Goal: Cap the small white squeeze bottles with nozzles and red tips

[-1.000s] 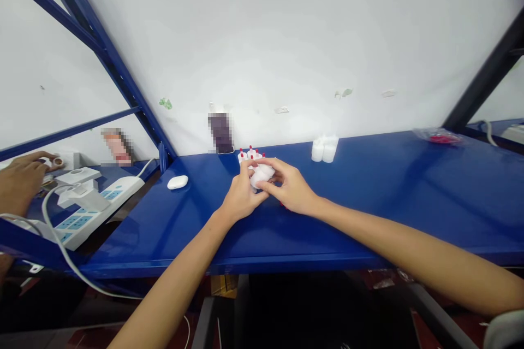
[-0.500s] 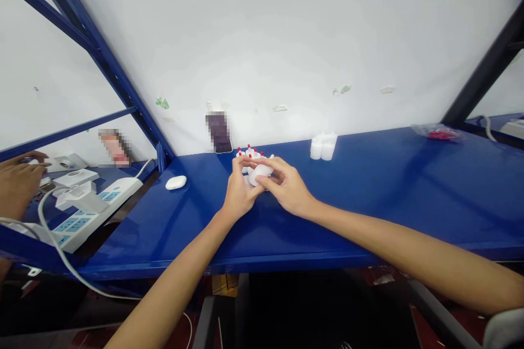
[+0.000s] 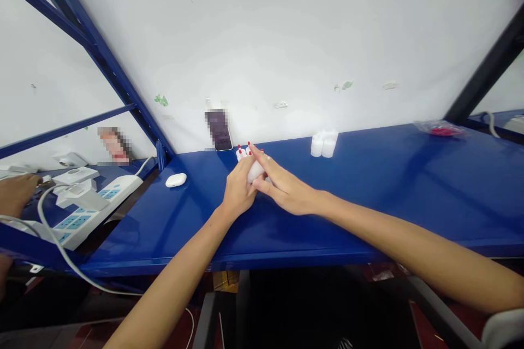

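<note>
A small white plastic bottle (image 3: 255,172) is enclosed between my two hands above the middle of the table, only part of its side showing. My left hand (image 3: 238,189) wraps round it from the left, its fingertips hidden. My right hand (image 3: 289,189) lies against it from the right, fingers stretched together over its far side and thumb on the near side. Just behind the hands stand several white bottles with red tips (image 3: 241,154), partly covered by my fingers.
White bottles (image 3: 323,145) stand on the blue table (image 3: 388,190) near the wall. A phone (image 3: 222,133) leans there, with a white earbud case (image 3: 176,180) farther left. A clear bag with red pieces (image 3: 442,129) lies far right. Another person's hand (image 3: 18,193) is beside a power strip (image 3: 102,207).
My right hand has straightened its fingers and closed over the bottle, hiding more of it. The other person's hand on the left has lowered slightly.
</note>
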Available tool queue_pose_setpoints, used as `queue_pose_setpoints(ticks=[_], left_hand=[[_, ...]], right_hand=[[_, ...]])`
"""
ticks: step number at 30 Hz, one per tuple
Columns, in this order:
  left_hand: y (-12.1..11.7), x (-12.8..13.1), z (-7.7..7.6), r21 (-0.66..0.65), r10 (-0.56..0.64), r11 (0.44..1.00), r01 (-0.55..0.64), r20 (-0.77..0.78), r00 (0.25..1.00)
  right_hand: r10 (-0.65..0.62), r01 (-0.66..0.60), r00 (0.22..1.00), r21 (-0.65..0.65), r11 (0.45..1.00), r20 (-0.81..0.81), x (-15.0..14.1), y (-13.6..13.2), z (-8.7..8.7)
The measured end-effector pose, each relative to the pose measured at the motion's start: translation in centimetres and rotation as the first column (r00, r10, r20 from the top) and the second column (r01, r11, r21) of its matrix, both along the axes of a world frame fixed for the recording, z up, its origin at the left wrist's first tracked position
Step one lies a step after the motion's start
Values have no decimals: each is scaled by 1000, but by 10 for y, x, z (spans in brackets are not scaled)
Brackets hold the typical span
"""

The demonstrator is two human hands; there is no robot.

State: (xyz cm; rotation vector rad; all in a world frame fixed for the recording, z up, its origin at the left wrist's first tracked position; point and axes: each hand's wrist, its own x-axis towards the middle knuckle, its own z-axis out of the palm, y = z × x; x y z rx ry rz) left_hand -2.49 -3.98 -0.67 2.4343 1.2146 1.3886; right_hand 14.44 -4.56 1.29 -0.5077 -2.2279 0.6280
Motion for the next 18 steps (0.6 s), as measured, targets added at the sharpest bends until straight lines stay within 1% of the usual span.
queue_pose_setpoints(ticks=[2,4,5,6,7,8,10,12,14,16,18], left_hand=[[1,-2,1,27,50,998,-49,-5,999],[1,-6,3,37,128,991,-128,17,992],[1,-8,3,19,169,985,-170,22,985],[1,-11,4,-18,204,979,-204,17,979],[1,-14,4,-65,227,972,-226,-1,974],[1,-16,4,-109,237,965,-238,-29,971],[2,-21,3,-159,234,956,-248,-103,967],[3,-23,2,-161,227,953,-257,-183,957],[4,-23,1,-154,217,953,-261,-252,943],[5,-22,0,-160,195,955,-251,-299,934],[5,-22,0,-169,174,957,-237,-321,931]], right_hand=[[-58,59,998,69,996,-16,9,3,8],[-186,187,982,105,977,-20,22,9,15],[-260,257,965,97,961,22,30,13,18],[-298,290,949,80,954,106,37,18,20],[-294,286,934,66,956,202,45,24,20],[-292,285,920,65,956,262,51,29,19],[-285,284,901,51,957,328,60,38,14],[-267,268,886,50,962,380,63,43,8],[-230,222,863,71,972,449,62,44,3],[-186,165,843,87,983,505,60,42,-1],[-145,122,841,78,989,522,59,41,-2]])
